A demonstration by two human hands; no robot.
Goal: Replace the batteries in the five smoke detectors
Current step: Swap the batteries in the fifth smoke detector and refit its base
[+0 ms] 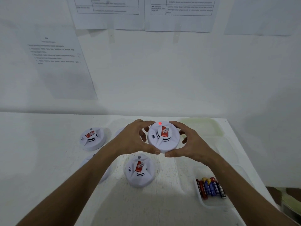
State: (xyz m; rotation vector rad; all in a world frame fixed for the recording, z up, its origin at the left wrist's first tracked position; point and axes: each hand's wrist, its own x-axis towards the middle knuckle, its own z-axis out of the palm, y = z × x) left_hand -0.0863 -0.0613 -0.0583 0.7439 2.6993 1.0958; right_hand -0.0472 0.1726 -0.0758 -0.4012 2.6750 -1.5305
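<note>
A white round smoke detector (163,137) with a red label is held above the table, its red light lit at the top edge. My left hand (136,138) grips its left rim and my right hand (189,142) grips its right rim, thumbs meeting under the near edge. A second detector (92,138) lies at the left and a third (139,171) lies near the middle. Two more detectors (104,173) (118,132) are mostly hidden behind my left arm and hand. Several batteries (211,187) lie in a clear tray (211,204) at the right.
The white table (146,206) ends at a right edge close to the battery tray. A greenish lid or container (203,126) lies at the back right. Printed papers (61,62) hang on the white wall behind the table.
</note>
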